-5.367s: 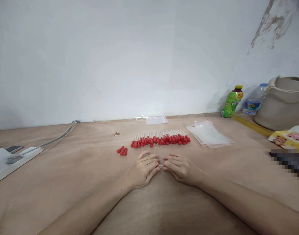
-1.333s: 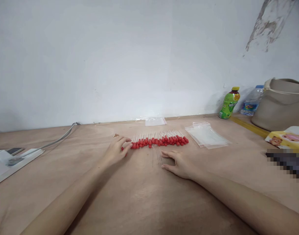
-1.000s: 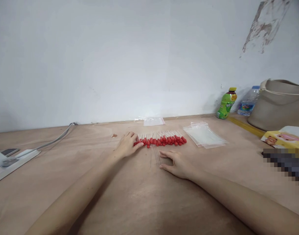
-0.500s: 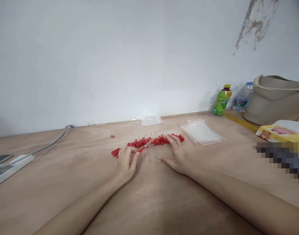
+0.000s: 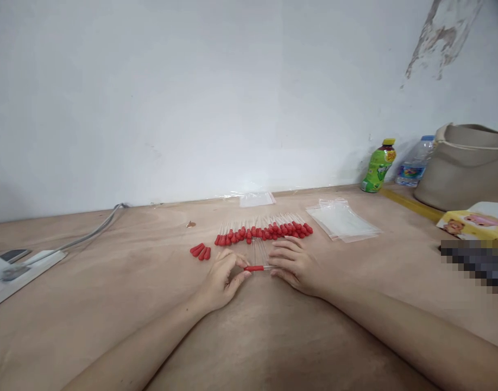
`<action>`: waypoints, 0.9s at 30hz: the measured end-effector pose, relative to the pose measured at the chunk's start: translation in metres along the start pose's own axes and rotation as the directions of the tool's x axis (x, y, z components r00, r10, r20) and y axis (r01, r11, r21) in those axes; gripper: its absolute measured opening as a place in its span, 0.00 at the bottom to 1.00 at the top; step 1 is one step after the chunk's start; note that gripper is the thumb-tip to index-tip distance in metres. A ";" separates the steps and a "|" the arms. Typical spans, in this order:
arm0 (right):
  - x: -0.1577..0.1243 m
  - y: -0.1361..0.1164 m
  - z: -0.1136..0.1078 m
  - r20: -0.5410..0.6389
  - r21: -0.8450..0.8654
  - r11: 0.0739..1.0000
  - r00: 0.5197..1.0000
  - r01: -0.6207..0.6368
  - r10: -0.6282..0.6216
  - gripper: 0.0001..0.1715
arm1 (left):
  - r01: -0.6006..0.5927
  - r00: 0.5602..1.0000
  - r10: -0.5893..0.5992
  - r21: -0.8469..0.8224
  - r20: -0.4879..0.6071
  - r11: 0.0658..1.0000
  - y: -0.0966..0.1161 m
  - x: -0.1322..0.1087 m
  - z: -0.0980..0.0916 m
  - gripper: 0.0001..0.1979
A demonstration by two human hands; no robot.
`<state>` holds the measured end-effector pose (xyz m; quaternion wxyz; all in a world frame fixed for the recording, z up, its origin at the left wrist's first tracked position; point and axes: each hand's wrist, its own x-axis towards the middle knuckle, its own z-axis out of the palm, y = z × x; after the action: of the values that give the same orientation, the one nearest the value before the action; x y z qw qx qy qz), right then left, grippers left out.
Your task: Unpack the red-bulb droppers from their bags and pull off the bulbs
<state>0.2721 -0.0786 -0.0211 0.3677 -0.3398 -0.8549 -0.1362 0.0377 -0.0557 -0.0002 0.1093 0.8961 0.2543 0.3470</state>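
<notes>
Between my two hands, a dropper lies level, its red rubber bulb [image 5: 254,268] toward the left and its clear glass tube [image 5: 268,267] toward the right. My left hand [image 5: 226,276] pinches the bulb end between thumb and fingers. The fingertips of my right hand [image 5: 294,266] close on the tube end. Just behind, several loose thin glass tubes [image 5: 259,251] rest on the table. A row of red-bulbed droppers [image 5: 269,232] stretches beyond them, tubes pointing at the wall. Several loose red bulbs [image 5: 200,251] sit left of the row.
Clear plastic bags [image 5: 344,220] are piled right of the row, and another bag [image 5: 257,200] lies by the wall. Farther right stand a green bottle [image 5: 378,167], a water bottle [image 5: 414,163], a beige bin [image 5: 464,168] and a yellow tissue pack [image 5: 474,220]. A grey cable [image 5: 98,231] runs at left.
Both hands have come nearer me and closer together. The dropper in my left hand has turned from slanted to level. My right hand has left the row and taken the tube end.
</notes>
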 end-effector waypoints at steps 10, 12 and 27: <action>0.001 -0.002 0.003 -0.002 0.021 0.999 0.999 0.037 -0.037 0.10 | -0.201 0.979 0.200 0.235 0.031 0.951 0.006 0.012 0.016 0.10; 0.001 -0.003 0.003 0.005 0.036 0.999 0.999 0.036 -0.037 0.11 | -0.234 0.971 0.238 0.259 0.020 0.937 0.006 0.013 0.019 0.08; -0.002 -0.006 0.009 -0.001 0.135 0.987 0.996 0.086 -0.087 0.12 | -0.325 0.942 0.336 0.332 0.028 0.885 0.005 0.013 0.020 0.09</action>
<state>0.2638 -0.0797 -0.0285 0.3814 -0.2772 -0.8769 -0.0932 0.0616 -0.0537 -0.0061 -0.1080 0.9263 0.1544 0.3263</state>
